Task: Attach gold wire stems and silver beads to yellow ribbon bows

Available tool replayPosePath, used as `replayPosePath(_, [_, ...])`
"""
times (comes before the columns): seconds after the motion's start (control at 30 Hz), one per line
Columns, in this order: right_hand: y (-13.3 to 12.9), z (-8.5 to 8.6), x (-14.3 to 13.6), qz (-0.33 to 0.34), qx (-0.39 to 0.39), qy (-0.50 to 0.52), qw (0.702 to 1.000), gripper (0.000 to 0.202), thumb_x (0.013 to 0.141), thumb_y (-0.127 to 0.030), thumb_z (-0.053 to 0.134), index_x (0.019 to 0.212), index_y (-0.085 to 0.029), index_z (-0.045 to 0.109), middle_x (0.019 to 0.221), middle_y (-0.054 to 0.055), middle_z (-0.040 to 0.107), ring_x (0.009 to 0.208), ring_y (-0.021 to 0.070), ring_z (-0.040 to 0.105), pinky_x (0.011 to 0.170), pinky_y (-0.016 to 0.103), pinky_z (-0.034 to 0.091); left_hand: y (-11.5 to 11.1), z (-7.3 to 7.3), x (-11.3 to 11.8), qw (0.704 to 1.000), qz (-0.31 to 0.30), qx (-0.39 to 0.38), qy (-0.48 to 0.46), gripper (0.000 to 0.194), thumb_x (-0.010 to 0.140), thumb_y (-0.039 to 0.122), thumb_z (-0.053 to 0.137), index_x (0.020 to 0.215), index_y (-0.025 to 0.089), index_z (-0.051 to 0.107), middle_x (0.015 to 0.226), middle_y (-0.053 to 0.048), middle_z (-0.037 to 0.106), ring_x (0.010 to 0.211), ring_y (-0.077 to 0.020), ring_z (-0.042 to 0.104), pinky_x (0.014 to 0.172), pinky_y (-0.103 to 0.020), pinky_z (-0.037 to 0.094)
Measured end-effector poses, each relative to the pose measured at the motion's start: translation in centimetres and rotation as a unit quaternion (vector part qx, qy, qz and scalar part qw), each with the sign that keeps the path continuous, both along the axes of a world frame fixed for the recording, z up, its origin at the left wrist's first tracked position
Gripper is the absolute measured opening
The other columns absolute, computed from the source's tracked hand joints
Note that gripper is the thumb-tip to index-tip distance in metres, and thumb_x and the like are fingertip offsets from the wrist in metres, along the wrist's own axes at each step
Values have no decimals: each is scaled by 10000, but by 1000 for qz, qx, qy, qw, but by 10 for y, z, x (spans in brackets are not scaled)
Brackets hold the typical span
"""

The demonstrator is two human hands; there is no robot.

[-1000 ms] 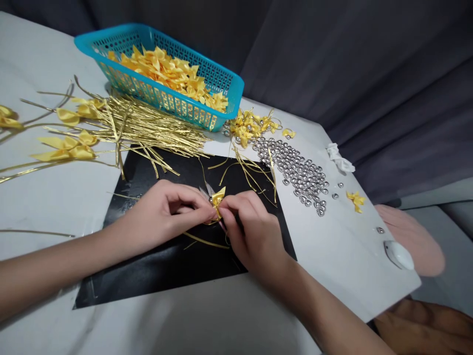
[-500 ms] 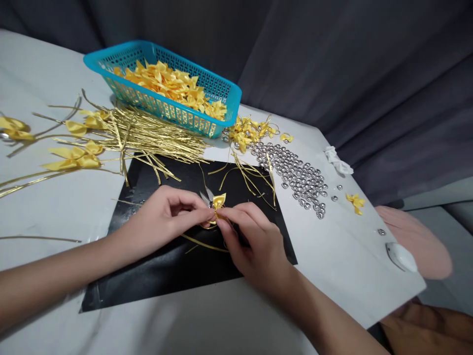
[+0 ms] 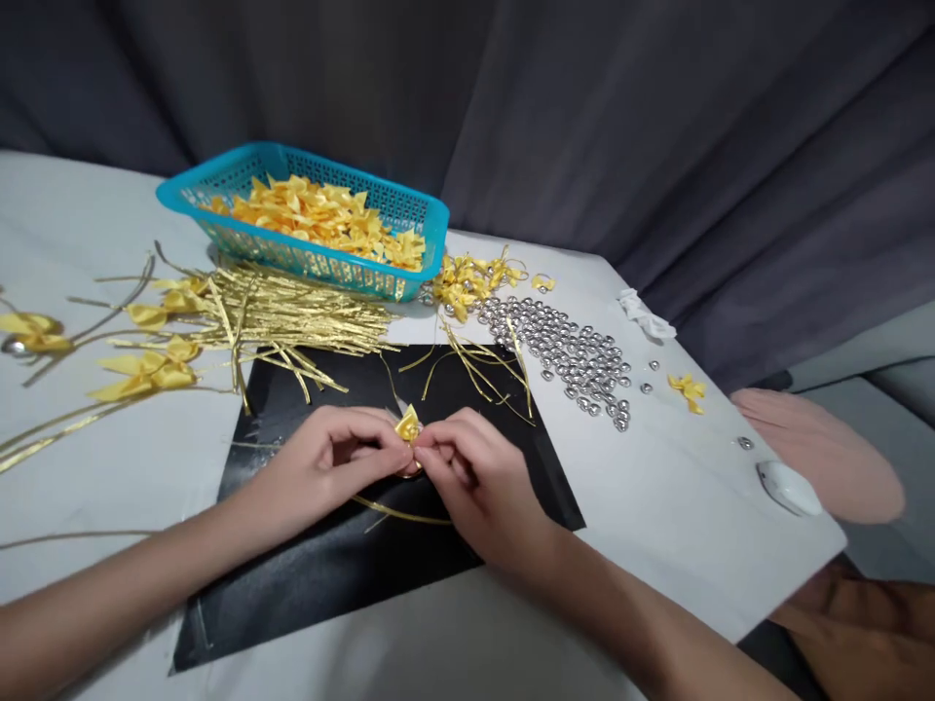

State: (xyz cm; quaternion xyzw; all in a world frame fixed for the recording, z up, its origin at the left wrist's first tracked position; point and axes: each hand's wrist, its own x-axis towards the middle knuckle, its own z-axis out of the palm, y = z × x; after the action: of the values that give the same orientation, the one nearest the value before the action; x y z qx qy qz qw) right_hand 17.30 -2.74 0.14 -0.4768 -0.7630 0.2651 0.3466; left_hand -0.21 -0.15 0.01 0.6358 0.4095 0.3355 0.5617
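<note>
Over a black mat (image 3: 314,594), my left hand (image 3: 343,448) pinches a small yellow ribbon bow (image 3: 407,424) between thumb and forefinger. Thin gold cord loops below the bow, partly hidden by the fingers. My right hand (image 3: 474,467) meets it from the right, thumb and fingertips pressed together at the bow's lower edge on the cord. One loose gold cord (image 3: 401,510) lies on the mat just under both hands. Several more gold cords (image 3: 482,365) lie across the mat's far right edge.
A blue basket (image 3: 430,251) of yellow bows stands at the back, behind a pile of gold cords (image 3: 299,312). Finished-looking bows (image 3: 464,282) lie beside it. Silver heart-shaped beads (image 3: 562,346) spread to the right. A white mouse-like object (image 3: 789,489) sits near the right edge.
The camera view has tilted up, so the basket and table sit lower in the picture. My right hand's fingers have shifted slightly on the bow and cord; both hands still pinch there.
</note>
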Motion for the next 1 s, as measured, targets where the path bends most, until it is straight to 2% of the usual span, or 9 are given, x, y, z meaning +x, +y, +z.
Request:
replayPosePath(0.13, [4, 2, -1, 7, -34, -66, 997, 155, 928, -192, 390, 856, -181, 527, 804, 10, 506, 681, 106, 524, 636, 228, 442, 1, 0, 2, 999, 44, 13, 3, 202, 767, 260, 610, 598, 201, 702, 653, -16, 698, 650, -160, 632, 634, -228, 495])
replayPosePath(0.37, [9, 1, -6, 11, -54, -40, 998, 126, 922, -178, 374, 840, -187, 468, 797, 4, 481, 660, 105, 500, 636, 237, 431, 2, 5, 5, 994, 108, 1, 33, 195, 702, 300, 626, 560, 185, 695, 637, -43, 715, 655, -199, 662, 646, -262, 526])
replayPosePath(0.47, [11, 3, -7, 2, -82, 8, 997, 114, 907, -189, 406, 810, -189, 467, 750, -10, 467, 612, 97, 476, 575, 220, 423, 5, 5, 4, 987, 158, -24, 21, 167, 680, 307, 645, 584, 182, 700, 642, -42, 723, 653, -197, 665, 626, -251, 530])
replayPosePath(0.53, [13, 5, -5, -21, -156, 90, 983, 134, 904, -235, 417, 777, -199, 440, 653, -42, 430, 509, 82, 435, 473, 195, 393, 6, 3, 4, 982, 185, -33, 16, 155, 684, 309, 654, 614, 180, 704, 661, -41, 732, 663, -193, 670, 617, -238, 533])
replayPosePath(0.6, [16, 7, -1, -65, -207, 164, 962, 160, 891, -276, 434, 749, -205, 417, 571, -71, 380, 439, 71, 389, 409, 175, 347, 7, 1, 5, 985, 172, -11, 16, 149, 697, 298, 655, 623, 178, 703, 683, -45, 736, 673, -190, 676, 618, -233, 541])
replayPosePath(0.77, [27, 12, 12, -128, -89, 157, 975, 182, 825, -316, 549, 720, -168, 553, 697, -8, 515, 581, 79, 447, 515, 190, 380, 4, -3, 10, 985, 72, 139, 76, 145, 751, 219, 611, 643, 185, 702, 725, -50, 729, 665, -173, 681, 594, -216, 550])
replayPosePath(0.83, [31, 10, 16, -85, -152, 165, 971, 318, 864, -396, 499, 685, -156, 606, 704, 18, 570, 560, 81, 458, 492, 196, 379, 2, -3, 11, 973, 35, 201, 110, 147, 770, 192, 594, 671, 193, 703, 729, -41, 729, 657, -160, 679, 612, -212, 552])
replayPosePath(0.93, [34, 6, 19, -31, -316, 186, 930, 540, 905, -508, 389, 597, -139, 634, 504, -5, 511, 426, 65, 387, 416, 192, 327, -2, -4, 13, 952, 3, 276, 130, 162, 789, 141, 567, 708, 200, 695, 786, -34, 737, 682, -141, 685, 662, -203, 551])
replayPosePath(1.0, [33, 6, 19, -33, -359, 181, 915, 477, 875, -497, 474, 631, -129, 658, 435, -44, 439, 388, 52, 344, 397, 183, 289, -4, -5, 15, 939, 10, 319, 126, 161, 792, 113, 556, 722, 192, 678, 819, -41, 738, 696, -134, 684, 681, -201, 547])
